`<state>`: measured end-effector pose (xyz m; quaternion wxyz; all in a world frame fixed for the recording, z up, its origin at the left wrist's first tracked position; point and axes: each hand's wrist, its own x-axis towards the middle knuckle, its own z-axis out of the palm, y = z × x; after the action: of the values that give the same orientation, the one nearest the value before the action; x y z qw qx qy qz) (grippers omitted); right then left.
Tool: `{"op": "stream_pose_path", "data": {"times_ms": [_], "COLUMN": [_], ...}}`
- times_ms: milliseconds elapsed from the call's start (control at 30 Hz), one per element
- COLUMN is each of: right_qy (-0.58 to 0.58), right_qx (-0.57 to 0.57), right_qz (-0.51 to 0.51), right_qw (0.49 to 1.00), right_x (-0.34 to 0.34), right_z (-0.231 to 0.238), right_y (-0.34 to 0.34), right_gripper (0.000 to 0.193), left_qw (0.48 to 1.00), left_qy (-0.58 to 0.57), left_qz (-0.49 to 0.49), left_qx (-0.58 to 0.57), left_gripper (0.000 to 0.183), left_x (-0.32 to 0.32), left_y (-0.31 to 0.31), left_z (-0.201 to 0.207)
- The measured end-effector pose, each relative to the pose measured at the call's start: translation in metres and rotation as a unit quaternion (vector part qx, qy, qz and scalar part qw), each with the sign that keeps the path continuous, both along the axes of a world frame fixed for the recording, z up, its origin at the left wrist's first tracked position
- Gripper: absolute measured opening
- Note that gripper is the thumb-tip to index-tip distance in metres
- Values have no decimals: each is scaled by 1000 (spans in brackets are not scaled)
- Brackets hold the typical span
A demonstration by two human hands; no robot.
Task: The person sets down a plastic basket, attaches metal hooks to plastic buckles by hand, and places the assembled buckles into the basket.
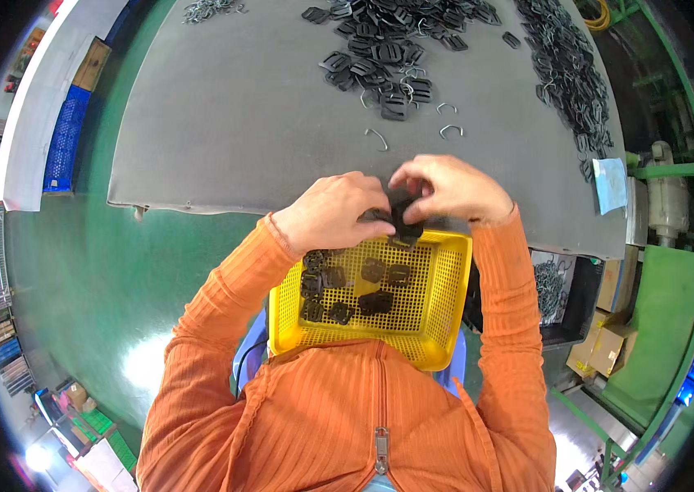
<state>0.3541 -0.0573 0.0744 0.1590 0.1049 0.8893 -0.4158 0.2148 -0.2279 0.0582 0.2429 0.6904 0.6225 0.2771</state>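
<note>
Head view: the fingers of the left hand (339, 211) and right hand (449, 189) come together over the near edge of the table, curled nearly closed around a black buckle (405, 230). The buckle lies between the two sets of fingers, the left ones on its left side and the right thumb and forefinger at its upper right. It is dark and blurred, so I cannot tell whether it is one piece or several, nor how tightly each hand grips it.

Just below the hands, a yellow basket (412, 316) with a mesh bottom sits close against the person's front. Loose black buckles (375, 303) lie in it, mostly in its left half and middle. A blue-purple chair (250, 353) shows at the basket's sides.

Beyond the hands, on the grey table (224, 139), three bent wire hooks (451, 131) lie apart from one another. Farther back is a large pile of black buckles (388, 53) with a few more hooks among them. A long heap of dark pieces (572, 78) runs along the table's right side, and a small pile of metal hooks (209, 10) lies at the far left.

A light blue sheet (610, 186) hangs at the right edge. Below it, a black bin (589, 303) holds metal pieces, near cardboard boxes (609, 348).
</note>
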Motion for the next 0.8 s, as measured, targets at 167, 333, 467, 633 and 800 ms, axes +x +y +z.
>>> {"op": "stream_pose_path", "data": {"times_ms": [167,333,467,633,800], "right_qy": [203,254,234,243,136], "right_qx": [180,381,219,-216,-154], "right_qz": [-233,-207,-319,-367,-374], "right_qw": [934,865,892,872,904], "right_x": [-45,-59,-40,-14,4], "right_z": [-36,-50,-39,-14,-10], "right_y": [19,28,55,76,98], "right_gripper": [46,37,28,26,28], "left_qw": [990,960,945,923,890], "left_qy": [-109,79,144,302,371], "left_qz": [-67,201,235,186,199], "left_qx": [-64,177,176,147,174], "left_gripper": [26,29,35,32,21], "left_x": [-9,-75,-95,-75,-88], "left_y": [25,65,103,126,136], "left_z": [8,-29,-39,-53,-41]}}
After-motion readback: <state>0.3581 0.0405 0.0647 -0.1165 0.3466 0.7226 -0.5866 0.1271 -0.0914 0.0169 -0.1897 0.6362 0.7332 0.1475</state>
